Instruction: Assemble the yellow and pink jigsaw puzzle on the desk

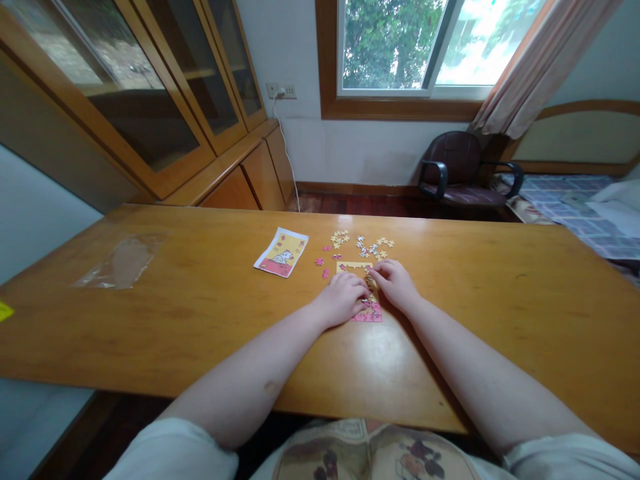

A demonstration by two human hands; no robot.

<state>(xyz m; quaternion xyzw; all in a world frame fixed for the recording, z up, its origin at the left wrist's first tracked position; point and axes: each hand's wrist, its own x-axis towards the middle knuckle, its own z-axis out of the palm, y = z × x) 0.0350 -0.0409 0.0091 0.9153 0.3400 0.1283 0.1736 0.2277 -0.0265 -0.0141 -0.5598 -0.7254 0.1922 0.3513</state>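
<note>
A partly assembled jigsaw puzzle (367,318) lies on the wooden table, pink along its near edge and yellow along its far edge. My left hand (344,299) rests over its left side, fingers spread on the pieces and covering part of them. At the puzzle's upper right edge, my right hand (396,283) has thumb and forefinger pinched on a small puzzle piece, mostly hidden by the fingertips. Just beyond lie loose yellow pieces (339,238) and white-and-blue pieces (369,251). Several pink pieces (320,262) are scattered to the left of the puzzle.
A printed picture sheet (283,252) with a cartoon figure lies left of the puzzle. Farther left is a clear plastic bag (123,261). A yellow item (5,311) shows at the left edge. Beyond the table (210,320) stand a glass-door cabinet (200,73) and an armchair (454,167).
</note>
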